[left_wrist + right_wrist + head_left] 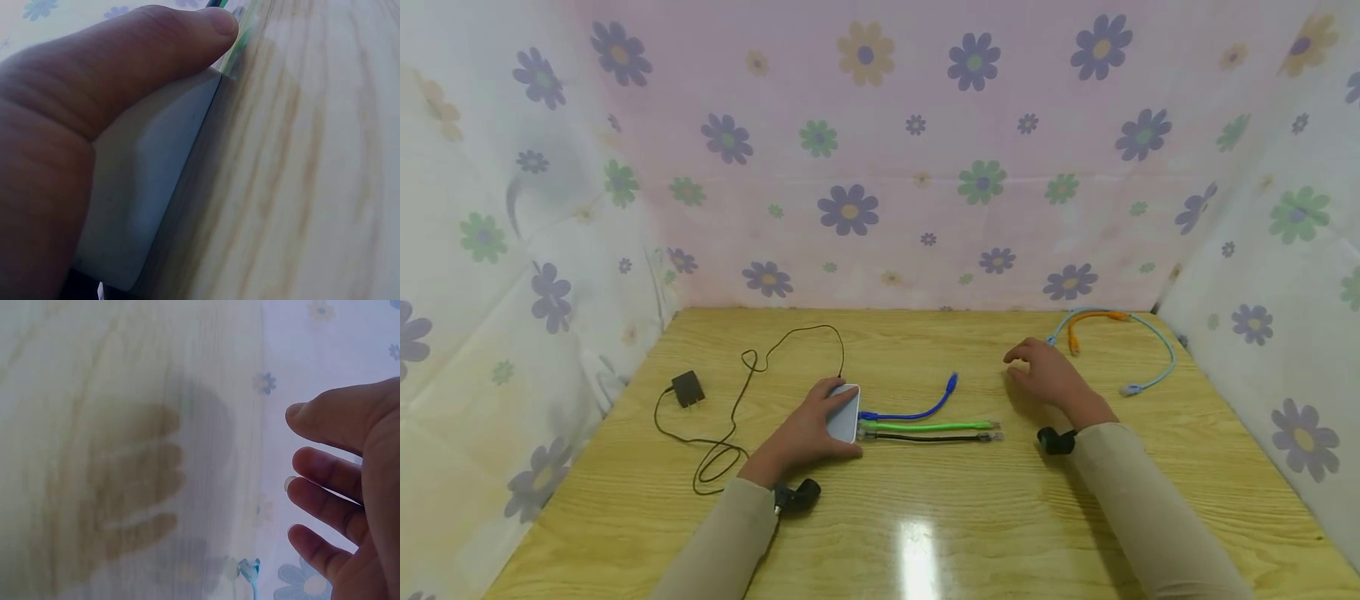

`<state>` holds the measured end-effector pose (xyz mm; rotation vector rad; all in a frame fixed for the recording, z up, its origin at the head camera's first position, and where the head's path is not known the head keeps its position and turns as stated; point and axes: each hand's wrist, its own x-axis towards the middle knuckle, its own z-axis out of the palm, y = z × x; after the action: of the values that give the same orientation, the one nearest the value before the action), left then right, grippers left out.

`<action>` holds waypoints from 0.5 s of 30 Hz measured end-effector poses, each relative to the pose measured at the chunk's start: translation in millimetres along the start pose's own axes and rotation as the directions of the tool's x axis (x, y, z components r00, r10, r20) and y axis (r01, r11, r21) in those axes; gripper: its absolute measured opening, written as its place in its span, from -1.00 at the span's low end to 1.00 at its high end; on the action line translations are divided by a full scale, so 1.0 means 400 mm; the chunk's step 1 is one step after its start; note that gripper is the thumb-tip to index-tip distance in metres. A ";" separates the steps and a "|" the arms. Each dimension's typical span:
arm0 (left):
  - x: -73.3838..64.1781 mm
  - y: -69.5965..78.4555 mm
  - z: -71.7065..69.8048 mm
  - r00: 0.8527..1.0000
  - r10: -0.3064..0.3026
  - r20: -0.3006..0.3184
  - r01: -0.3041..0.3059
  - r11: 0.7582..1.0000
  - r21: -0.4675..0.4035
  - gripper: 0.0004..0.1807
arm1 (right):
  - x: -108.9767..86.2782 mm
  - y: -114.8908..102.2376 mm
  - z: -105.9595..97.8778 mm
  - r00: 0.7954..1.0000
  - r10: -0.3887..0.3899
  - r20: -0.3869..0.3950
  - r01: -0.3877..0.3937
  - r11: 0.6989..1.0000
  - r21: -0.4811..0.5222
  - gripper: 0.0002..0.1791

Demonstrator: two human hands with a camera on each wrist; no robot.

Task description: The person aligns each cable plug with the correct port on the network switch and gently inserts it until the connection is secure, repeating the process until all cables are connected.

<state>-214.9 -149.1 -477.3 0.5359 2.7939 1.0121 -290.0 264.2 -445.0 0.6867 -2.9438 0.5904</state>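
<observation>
My left hand (805, 435) holds a small white network switch (846, 418) flat on the table, thumb along the near edge and fingers at the far side. In the left wrist view the thumb (119, 62) lies across the white casing. From the switch's right side run a blue network cable (917, 416), a bright green network cable (925, 427) and a black network cable (925, 438), their other ends loose on the table. My right hand (1051, 379) is above the table with nothing in it, fingers loosely bent, left of a light blue network cable (1173, 358).
An orange network cable (1072, 323) lies inside the light blue one's curve at the back right. On the left are a black power adapter (688, 388) and its thin looping cord (733, 408), which reaches the switch. Flowered cloth (917, 167) walls the table's back and sides.
</observation>
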 end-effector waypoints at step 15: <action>-0.001 0.001 -0.001 1.000 -0.009 0.005 0.009 1.000 -0.021 0.10 | 0.001 0.047 -0.027 0.997 0.071 -0.016 -0.071 0.998 -0.003 -0.71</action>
<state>-214.3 -149.2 -476.9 0.5219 2.7754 1.0356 -298.9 283.7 -441.5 0.5771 -2.9643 0.5932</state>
